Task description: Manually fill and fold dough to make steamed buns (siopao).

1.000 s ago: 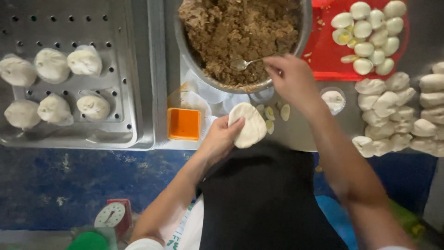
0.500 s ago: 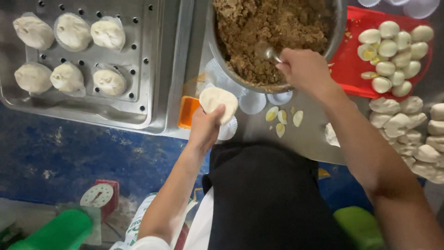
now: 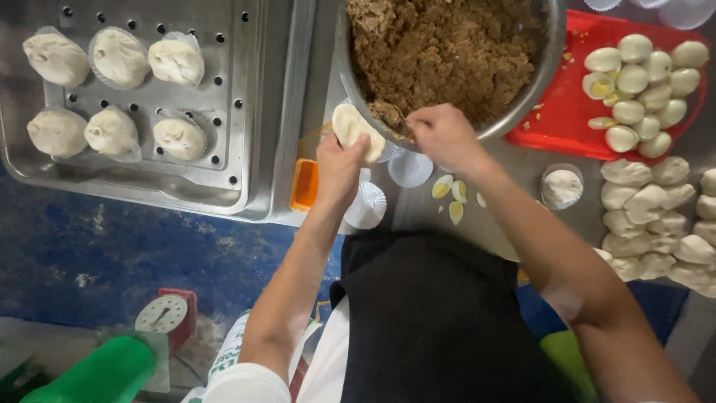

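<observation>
My left hand (image 3: 337, 166) holds a flat round piece of white dough (image 3: 353, 130) up against the rim of a large metal bowl (image 3: 538, 82) full of brown minced filling (image 3: 447, 48). My right hand (image 3: 444, 136) grips a metal spoon (image 3: 397, 118) whose tip sits in the filling at the bowl's near edge, right beside the dough. Both hands are close together over the bowl's rim.
A perforated steel tray (image 3: 246, 112) at left carries several filled buns (image 3: 112, 56) in paper cups. A red tray (image 3: 574, 119) holds peeled boiled eggs (image 3: 641, 89). Dough pieces (image 3: 656, 216) lie at right, egg slices (image 3: 451, 198) and paper cups (image 3: 365, 207) near me, an orange container (image 3: 304, 185), a small scale (image 3: 164, 313) below.
My left hand lifted the dough from beside my apron up to the bowl's rim. My right hand drew the spoon toward the bowl's near edge, next to the dough.
</observation>
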